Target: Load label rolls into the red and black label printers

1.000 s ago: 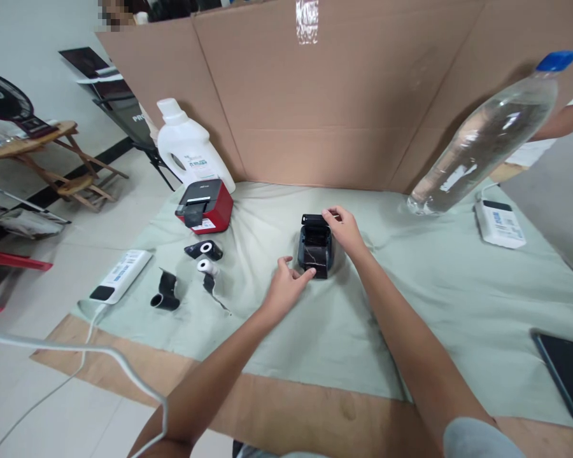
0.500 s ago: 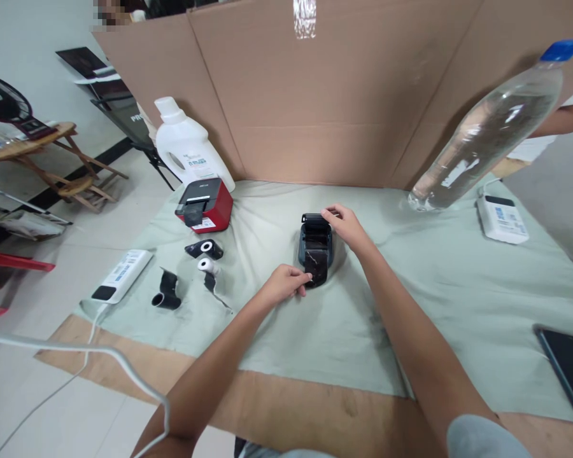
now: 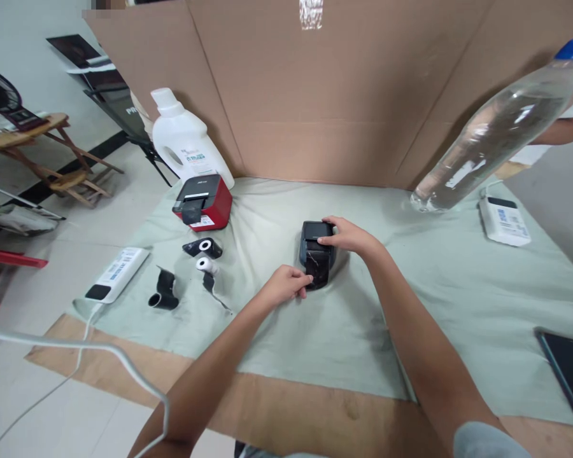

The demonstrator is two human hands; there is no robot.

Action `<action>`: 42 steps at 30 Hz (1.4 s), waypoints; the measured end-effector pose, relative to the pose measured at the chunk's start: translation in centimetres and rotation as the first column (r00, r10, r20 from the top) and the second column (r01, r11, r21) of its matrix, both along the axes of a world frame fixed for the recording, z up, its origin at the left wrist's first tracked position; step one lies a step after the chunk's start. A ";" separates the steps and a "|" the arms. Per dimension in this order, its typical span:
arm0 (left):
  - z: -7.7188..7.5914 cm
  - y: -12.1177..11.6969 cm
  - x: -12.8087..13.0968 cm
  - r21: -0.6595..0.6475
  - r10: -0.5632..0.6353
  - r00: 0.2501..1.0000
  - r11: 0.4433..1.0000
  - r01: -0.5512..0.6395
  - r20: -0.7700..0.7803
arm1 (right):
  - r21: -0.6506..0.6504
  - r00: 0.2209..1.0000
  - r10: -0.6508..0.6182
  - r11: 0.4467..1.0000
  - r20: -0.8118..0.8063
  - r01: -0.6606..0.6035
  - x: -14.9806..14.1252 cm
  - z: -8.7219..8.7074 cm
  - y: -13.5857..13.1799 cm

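A small dark label printer (image 3: pixel 310 232) stands on the green cloth in front of me, its lid down over the roll bay. From its front hangs a glossy black paper strip (image 3: pixel 319 264). My left hand (image 3: pixel 285 284) pinches the lower left edge of that strip. My right hand (image 3: pixel 352 235) grips the printer's lid from the right, thumb on the top and fingers at the back edge. To the left lie a black paper roll (image 3: pixel 205 247), a white-cored roll (image 3: pixel 207 266) with a dark tail, and a curled black strip (image 3: pixel 165 292).
A red and black printer (image 3: pixel 203 202) and a white jug (image 3: pixel 191 143) stand at the back left. A large water bottle (image 3: pixel 496 133) leans against the cardboard wall (image 3: pixel 344 89). White power banks (image 3: pixel 117 275) lie at both sides, a phone (image 3: pixel 566 369) at right.
My right hand has swung the printer's lid from raised to down, covering the roll bay. My left hand keeps its pinch on the black strip. The view has shifted slightly.
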State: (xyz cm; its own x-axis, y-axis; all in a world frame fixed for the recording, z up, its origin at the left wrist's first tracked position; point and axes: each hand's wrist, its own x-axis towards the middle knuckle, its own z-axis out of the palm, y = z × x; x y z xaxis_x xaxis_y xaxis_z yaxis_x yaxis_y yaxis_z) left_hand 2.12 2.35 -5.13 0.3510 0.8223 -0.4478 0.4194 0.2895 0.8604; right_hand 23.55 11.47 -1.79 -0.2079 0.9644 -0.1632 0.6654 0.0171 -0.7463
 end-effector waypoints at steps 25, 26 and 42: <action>0.2 0.3 -0.4 -0.015 -0.045 0.997 0.999 0.046 0.066 | -0.018 0.974 -0.119 0.992 0.191 0.124 -2.7 0.4 -1.4; 0.0 0.3 -0.5 -0.010 -0.050 0.996 0.999 0.051 0.070 | 0.002 0.963 -0.137 0.990 0.233 0.140 -3.5 0.6 -2.0; 0.6 0.2 -1.8 0.136 -0.395 0.919 0.910 0.393 -0.011 | 0.279 0.863 -0.283 0.945 0.420 0.174 -3.6 1.4 -7.1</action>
State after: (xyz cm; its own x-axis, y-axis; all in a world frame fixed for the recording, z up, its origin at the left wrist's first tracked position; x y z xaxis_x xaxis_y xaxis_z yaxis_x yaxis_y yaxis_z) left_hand 0.37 2.51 -4.49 0.6650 0.6673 -0.3355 0.4614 -0.0138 0.8871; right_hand 19.91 4.41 -0.41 0.0660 0.9970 0.0405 0.9315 -0.0470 -0.3607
